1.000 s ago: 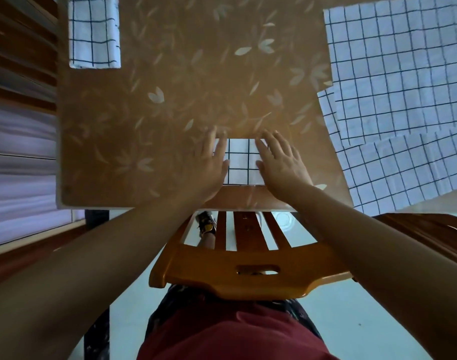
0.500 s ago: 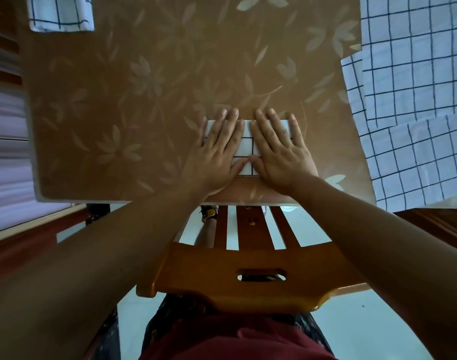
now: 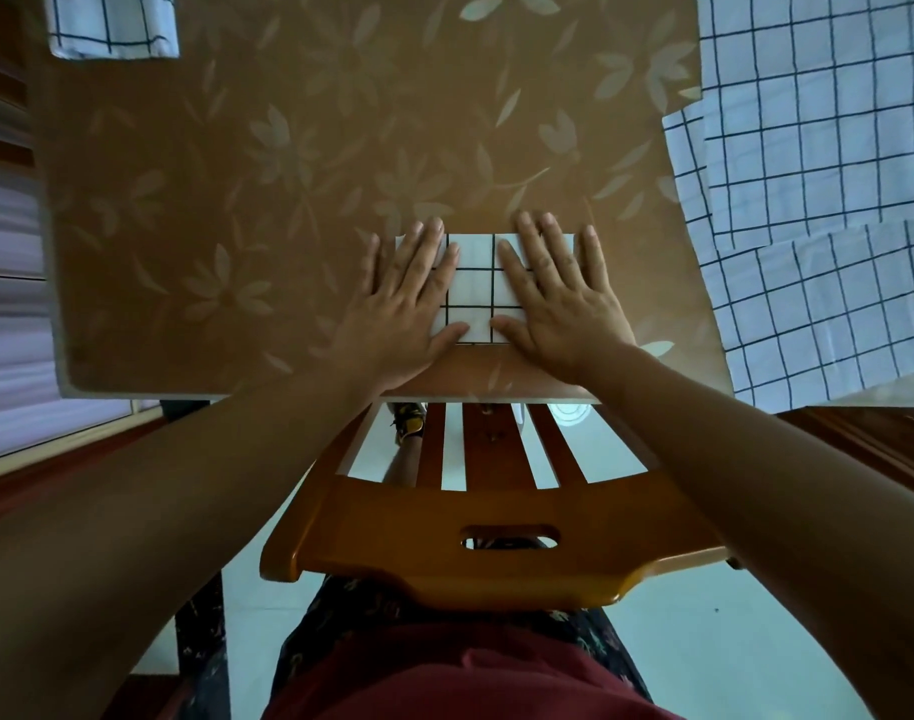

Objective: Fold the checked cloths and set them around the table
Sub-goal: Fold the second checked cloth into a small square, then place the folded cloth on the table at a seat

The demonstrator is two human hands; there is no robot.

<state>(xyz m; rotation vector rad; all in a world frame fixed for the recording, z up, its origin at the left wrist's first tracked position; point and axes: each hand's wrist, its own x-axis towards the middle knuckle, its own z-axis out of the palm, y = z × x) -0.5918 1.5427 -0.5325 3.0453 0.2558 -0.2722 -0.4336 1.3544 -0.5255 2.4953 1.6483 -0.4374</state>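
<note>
Chair back (image 3: 496, 537) is standing nearest, at the table (image 3: 236, 200) near edge. Just beyond, left hand (image 3: 408, 304) and right hand (image 3: 553, 304) are pressing flat, fingers straight, on the folded checked cloth (image 3: 475, 288). Unfolded checked cloths (image 3: 818, 174) are overlapping at right; second folded cloth (image 3: 114, 23) is lying far left.

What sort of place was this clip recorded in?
Probably a home dining area: a table with a brown leaf-patterned cover, a wooden slat-back chair pulled up to it, and checked cloths lying on it.
</note>
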